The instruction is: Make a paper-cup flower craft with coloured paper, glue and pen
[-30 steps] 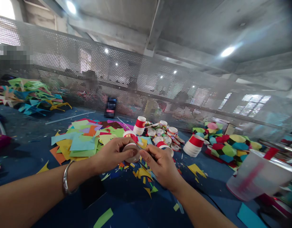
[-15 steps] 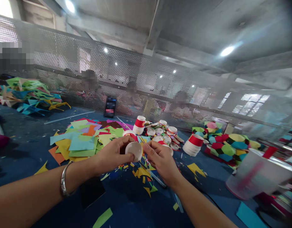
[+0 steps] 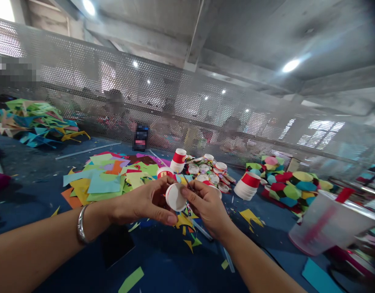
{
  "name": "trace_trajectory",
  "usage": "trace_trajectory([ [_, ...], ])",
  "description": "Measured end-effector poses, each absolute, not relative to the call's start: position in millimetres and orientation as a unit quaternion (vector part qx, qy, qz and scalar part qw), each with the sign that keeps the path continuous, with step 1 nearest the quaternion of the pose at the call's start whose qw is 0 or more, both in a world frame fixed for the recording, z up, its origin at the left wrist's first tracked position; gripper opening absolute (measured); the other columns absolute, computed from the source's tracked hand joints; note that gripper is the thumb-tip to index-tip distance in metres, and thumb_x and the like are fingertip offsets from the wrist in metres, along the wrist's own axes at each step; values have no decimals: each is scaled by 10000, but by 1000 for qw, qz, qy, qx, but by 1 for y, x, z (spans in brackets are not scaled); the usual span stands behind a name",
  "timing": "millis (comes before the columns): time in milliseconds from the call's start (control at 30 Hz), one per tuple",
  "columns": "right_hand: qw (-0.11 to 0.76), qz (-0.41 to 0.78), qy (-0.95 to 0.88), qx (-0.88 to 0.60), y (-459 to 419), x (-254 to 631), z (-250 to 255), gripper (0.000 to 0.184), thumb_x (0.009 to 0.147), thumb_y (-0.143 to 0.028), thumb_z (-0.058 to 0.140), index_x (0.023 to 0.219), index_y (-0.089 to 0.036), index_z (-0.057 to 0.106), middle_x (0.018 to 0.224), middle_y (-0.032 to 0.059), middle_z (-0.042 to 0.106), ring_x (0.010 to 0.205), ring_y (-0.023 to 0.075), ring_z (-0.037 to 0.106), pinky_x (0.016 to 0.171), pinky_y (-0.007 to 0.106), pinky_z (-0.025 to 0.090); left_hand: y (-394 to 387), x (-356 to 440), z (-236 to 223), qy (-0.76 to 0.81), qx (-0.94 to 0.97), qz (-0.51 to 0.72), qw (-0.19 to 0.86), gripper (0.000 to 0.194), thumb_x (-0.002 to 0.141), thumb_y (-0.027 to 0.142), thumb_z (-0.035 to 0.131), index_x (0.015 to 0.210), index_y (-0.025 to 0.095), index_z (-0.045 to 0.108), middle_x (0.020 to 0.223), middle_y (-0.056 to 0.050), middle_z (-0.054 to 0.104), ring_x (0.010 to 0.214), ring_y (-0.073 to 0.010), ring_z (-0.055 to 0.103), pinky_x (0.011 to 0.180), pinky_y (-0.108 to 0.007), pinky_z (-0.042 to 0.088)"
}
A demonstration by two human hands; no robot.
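A small white paper cup (image 3: 175,197) with a red band sits between both my hands above the blue table (image 3: 163,264), its round base turned toward me. My left hand (image 3: 144,201), with a metal bangle on the wrist, wraps the cup from the left and underneath. My right hand (image 3: 206,205) pinches the cup's right edge with thumb and fingers. Paper scraps lie on the table right below the hands.
A heap of coloured paper sheets (image 3: 105,177) lies left of centre. Behind the hands lie red-and-white cups (image 3: 178,160), a sideways cup stack (image 3: 247,185) and cut cup bottoms (image 3: 210,173). Coloured hexagon pieces (image 3: 293,185) sit at right, a translucent plastic tub (image 3: 328,228) near right. Perforated metal screen (image 3: 175,97) behind.
The cup has turned in my hands, its flat white base now facing me more squarely. Both hands stay together in the same place.
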State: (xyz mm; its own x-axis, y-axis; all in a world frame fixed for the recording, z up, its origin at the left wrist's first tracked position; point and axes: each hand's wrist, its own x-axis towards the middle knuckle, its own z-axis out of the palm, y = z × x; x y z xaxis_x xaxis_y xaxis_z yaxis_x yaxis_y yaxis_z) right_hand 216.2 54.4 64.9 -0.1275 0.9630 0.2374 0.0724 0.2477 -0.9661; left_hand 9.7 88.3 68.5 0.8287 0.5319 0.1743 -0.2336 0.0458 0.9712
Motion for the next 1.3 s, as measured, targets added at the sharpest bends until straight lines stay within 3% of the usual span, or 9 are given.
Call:
trace_trajectory([
  [167, 501, 438, -611, -429, 53, 215, 65, 336, 829, -507, 754, 841, -194, 632, 585, -69, 449, 465, 66, 260, 429, 234, 172, 92, 10, 65, 109, 620, 279, 725, 655, 729, 105, 830, 1256, 263, 474, 1121, -20, 603, 987, -167, 640, 929, -372, 515],
  [267, 502, 432, -615, -427, 54, 215, 65, 338, 830, -511, 748, 836, -195, 628, 619, -52, 476, 496, 77, 317, 441, 229, 220, 95, 11, 64, 110, 635, 288, 709, 536, 744, 117, 827, 1177, 223, 530, 1054, -8, 618, 950, -136, 625, 895, -309, 505],
  [367, 507, 425, -621, -421, 55, 215, 64, 344, 832, -509, 754, 833, -190, 625, 664, -41, 498, 526, 78, 353, 458, 223, 246, 98, 9, 64, 111, 653, 310, 683, 553, 737, 138, 843, 1182, 229, 528, 1030, 5, 613, 918, -122, 607, 832, -271, 496],
  [633, 530, 420, -609, -414, 54, 217, 67, 371, 886, -556, 686, 855, -198, 595, 557, -109, 289, 467, 68, 184, 428, 234, 140, 117, 2, 58, 179, 728, 373, 546, 607, 732, 222, 848, 1216, 242, 482, 1075, 0, 560, 806, -107, 590, 678, -248, 503],
  [967, 415, 418, -684, -430, 54, 217, 62, 400, 920, -599, 624, 934, -199, 644, 597, -85, 322, 490, 85, 229, 436, 258, 156, 124, 0, 57, 249, 799, 394, 380, 511, 763, 221, 755, 1205, 216, 498, 1084, -19, 583, 730, -95, 526, 607, -237, 473],
  [1300, 391, 438, -683, -435, 55, 217, 61, 429, 918, -609, 621, 771, -208, 581, 521, -101, 295, 443, 77, 219, 412, 256, 157, 118, 1, 60, 275, 819, 379, 332, 516, 753, 223, 721, 1230, 234, 524, 961, 2, 604, 762, -125, 570, 607, -227, 487],
])
